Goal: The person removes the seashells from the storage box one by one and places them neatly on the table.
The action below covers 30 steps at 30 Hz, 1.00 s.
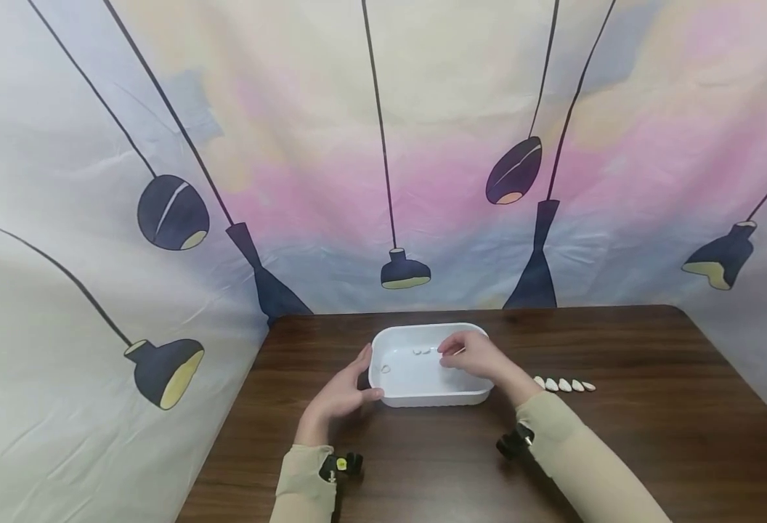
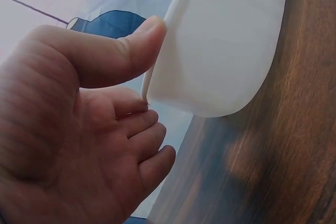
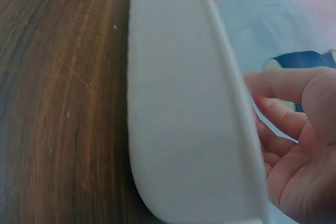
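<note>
Behind the tray, a printed cloth (image 1: 462, 102) spreads in cream, pink and blue, patterned with dark hanging lamps (image 1: 173, 214). Under the tray lies my brown wood-grain desk (image 1: 423, 465). My pale right sleeve (image 1: 595, 457) reaches up from in front of the tray on its right, and my left sleeve (image 1: 303, 479) from in front on its left.

The white tray (image 1: 432, 399) itself, rectangular with rounded corners, sits on the desk near its far edge. My two hands are apart. My left hand (image 1: 341, 392) is at the tray's left end, thumb touching near the front corner and fingers reaching along the outside. My right hand (image 1: 478, 356) hangs over the tray's right part, fingers bent, thumb and fingertips close together; I can't tell whether they pinch anything. Black devices (image 1: 351, 465) sit at my wrists, in front of the tray.

Smallest are the white shell-like pieces: a slanting row (image 1: 564, 385) on the desk to the tray's right, partly covered by my arm; a pair (image 1: 421, 352) inside towards the tray's back, near my right fingertips; and a single one (image 1: 386, 369) inside by its left end.
</note>
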Each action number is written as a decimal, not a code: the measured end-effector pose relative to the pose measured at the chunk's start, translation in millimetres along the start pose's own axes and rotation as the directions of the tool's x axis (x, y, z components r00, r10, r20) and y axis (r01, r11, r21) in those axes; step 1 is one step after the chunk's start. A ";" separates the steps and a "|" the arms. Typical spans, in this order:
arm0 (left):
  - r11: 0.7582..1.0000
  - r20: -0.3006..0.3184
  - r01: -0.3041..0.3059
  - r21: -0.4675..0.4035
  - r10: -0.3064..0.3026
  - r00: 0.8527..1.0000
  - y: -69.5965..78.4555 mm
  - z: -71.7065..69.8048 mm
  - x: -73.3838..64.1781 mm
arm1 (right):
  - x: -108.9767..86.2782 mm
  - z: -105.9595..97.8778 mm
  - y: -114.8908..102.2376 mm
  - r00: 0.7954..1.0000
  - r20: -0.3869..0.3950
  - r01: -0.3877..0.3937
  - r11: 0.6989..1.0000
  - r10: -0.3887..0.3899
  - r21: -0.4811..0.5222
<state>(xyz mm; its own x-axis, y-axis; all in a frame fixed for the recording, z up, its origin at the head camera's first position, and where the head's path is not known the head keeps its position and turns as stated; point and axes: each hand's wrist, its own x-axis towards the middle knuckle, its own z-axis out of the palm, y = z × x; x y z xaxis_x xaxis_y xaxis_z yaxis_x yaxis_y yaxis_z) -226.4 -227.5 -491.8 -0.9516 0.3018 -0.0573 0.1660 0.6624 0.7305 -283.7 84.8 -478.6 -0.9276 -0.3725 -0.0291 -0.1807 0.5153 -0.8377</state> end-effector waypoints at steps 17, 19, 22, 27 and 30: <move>0.999 0.007 0.033 0.003 -0.033 0.999 2.8 1.2 1.8 | 37.3 45.3 14.6 0.977 -0.203 -0.079 0.995 0.065 -0.062; 1.000 0.008 0.030 -0.003 -0.030 1.000 2.8 1.4 1.6 | 37.7 45.9 14.9 0.975 -0.208 -0.087 0.994 0.073 -0.060; 1.000 0.006 0.029 -0.007 -0.029 1.000 2.4 1.3 1.6 | 38.4 47.5 15.8 0.978 -0.193 -0.090 0.993 0.075 -0.071; 0.999 0.008 0.030 -0.013 -0.030 1.000 1.0 1.0 2.0 | 38.5 49.3 16.4 0.982 -0.178 -0.085 0.991 0.066 -0.100; 1.000 0.009 0.024 -0.014 -0.024 1.000 0.1 1.4 2.6 | 37.0 48.8 15.2 0.981 -0.184 -0.091 0.989 0.068 -0.117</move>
<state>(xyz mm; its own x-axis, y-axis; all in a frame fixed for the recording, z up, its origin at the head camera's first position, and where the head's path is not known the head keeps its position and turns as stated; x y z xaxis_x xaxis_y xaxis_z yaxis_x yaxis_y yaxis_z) -228.5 -225.7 -492.8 -0.9529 0.2922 -0.0813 0.1394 0.6599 0.7383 -304.8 41.2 -519.0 -0.9820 -0.1882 0.0147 -0.1329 0.6341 -0.7618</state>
